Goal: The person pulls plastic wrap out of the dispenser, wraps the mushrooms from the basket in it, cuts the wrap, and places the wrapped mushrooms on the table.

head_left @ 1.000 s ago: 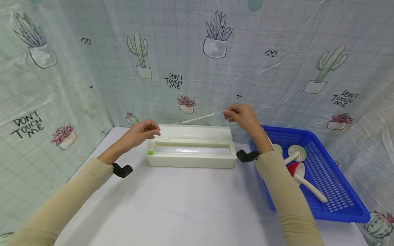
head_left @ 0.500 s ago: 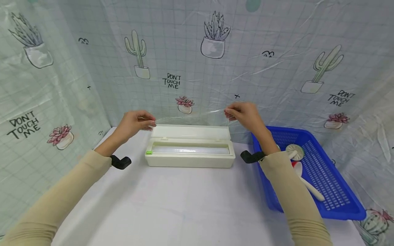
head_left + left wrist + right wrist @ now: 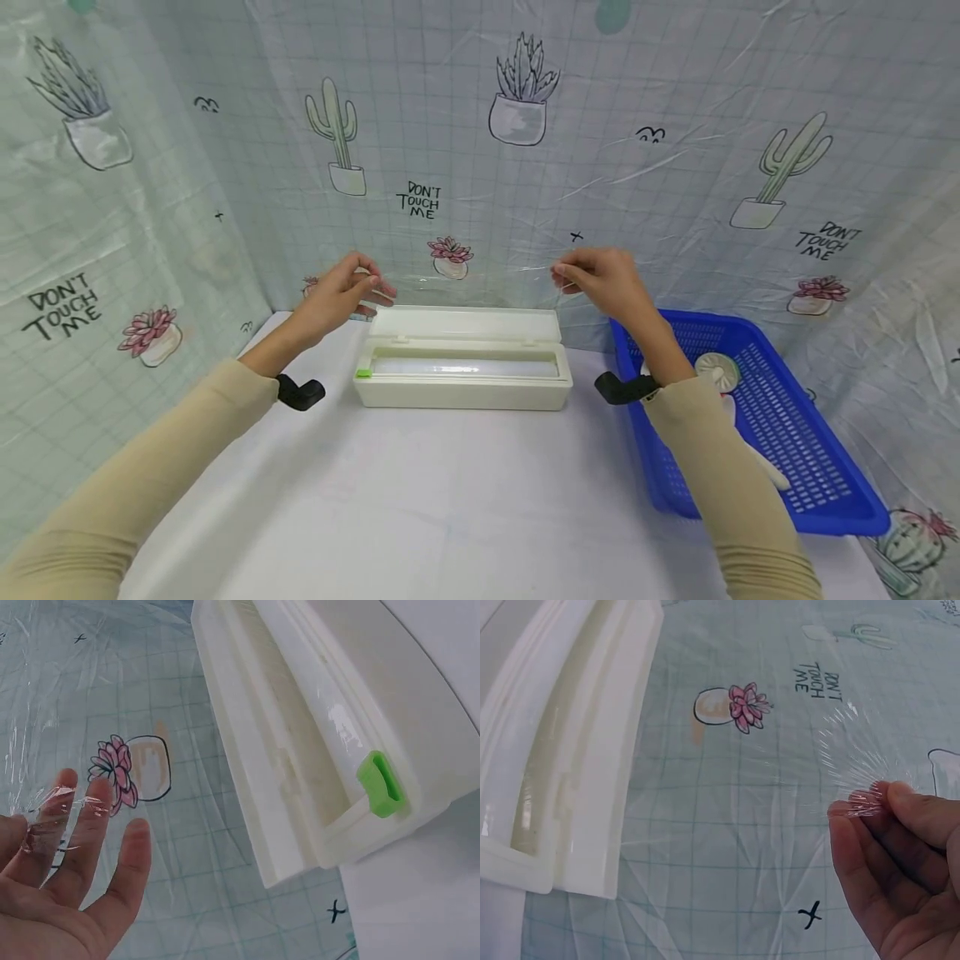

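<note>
A thin sheet of clear plastic wrap [image 3: 851, 761] stretches between my two raised hands, behind the white wrap dispenser [image 3: 463, 394]. My right hand [image 3: 603, 279] pinches one end between thumb and fingertips, with creases fanning out from the pinch. My left hand [image 3: 341, 296] holds the other end near the thumb and first fingers, where the film clings over the fingertips; its other fingers are spread. The dispenser's lid [image 3: 465, 322] is tilted back, and a roll of wrap [image 3: 465, 367] lies inside. A green slider [image 3: 381, 784] sits at the dispenser's left end.
On the right stands a blue basket [image 3: 813, 433] with toy mushrooms [image 3: 717, 372] in it, partly hidden by my right arm. The white table [image 3: 450, 492] reaches in front of the dispenser. A printed plastic curtain [image 3: 465, 108] hangs behind and at the sides.
My left hand has risen, and its fingers have spread. The right hand has shifted slightly right, still pinching the film. The dispenser stays in place.
</note>
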Tool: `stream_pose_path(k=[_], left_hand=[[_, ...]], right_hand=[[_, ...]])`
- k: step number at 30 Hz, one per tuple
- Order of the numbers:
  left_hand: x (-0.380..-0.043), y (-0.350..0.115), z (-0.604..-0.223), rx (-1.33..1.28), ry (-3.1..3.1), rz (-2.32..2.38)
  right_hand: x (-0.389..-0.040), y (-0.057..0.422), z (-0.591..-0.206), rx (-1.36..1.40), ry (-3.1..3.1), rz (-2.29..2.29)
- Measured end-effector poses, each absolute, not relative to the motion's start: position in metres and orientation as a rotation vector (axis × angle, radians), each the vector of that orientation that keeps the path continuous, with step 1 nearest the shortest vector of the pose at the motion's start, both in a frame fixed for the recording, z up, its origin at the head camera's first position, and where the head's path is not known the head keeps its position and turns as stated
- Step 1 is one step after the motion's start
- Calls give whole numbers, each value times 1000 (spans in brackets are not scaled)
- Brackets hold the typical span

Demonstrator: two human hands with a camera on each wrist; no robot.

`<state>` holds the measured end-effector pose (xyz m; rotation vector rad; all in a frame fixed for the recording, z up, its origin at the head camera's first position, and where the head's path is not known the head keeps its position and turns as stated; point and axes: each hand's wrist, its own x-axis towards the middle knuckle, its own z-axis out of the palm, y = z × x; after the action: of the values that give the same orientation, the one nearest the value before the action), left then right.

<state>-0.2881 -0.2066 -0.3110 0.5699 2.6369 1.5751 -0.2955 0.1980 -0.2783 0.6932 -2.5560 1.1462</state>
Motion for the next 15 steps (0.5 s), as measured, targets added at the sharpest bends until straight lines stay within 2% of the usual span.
stream_pose_path(k=[10, 15], left_hand=[[-280, -207, -299, 482, 2786, 1330], [-278, -208, -294, 468, 2559, 1566]], right_hand=[[-290, 201, -276, 688, -2582, 1120], [-288, 201, -273, 703, -2562, 1152]])
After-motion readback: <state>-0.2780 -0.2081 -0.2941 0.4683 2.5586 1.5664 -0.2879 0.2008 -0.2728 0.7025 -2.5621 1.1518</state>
